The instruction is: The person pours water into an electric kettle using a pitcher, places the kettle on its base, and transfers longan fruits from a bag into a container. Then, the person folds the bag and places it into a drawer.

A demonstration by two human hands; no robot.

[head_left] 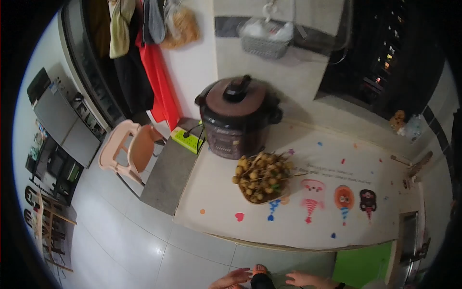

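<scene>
My left hand is low in the view, over the floor in front of the counter, fingers stretched out and holding nothing. To its right, my right hand is also open, its fingers pointing left. Both hands are apart from the counter and partly cut off by the bottom edge. Between them a foot in an orange sandal shows below a dark trouser leg. On the counter ahead, a bunch of longans with stems fills a basket. Behind it stands an electric pressure cooker, its lid on.
The counter's white mat carries printed cartoon animals. A green power strip with a black plug lies left of the cooker. A pink high chair stands on the tiled floor. A grey basket hangs on the wall; a green panel is at lower right.
</scene>
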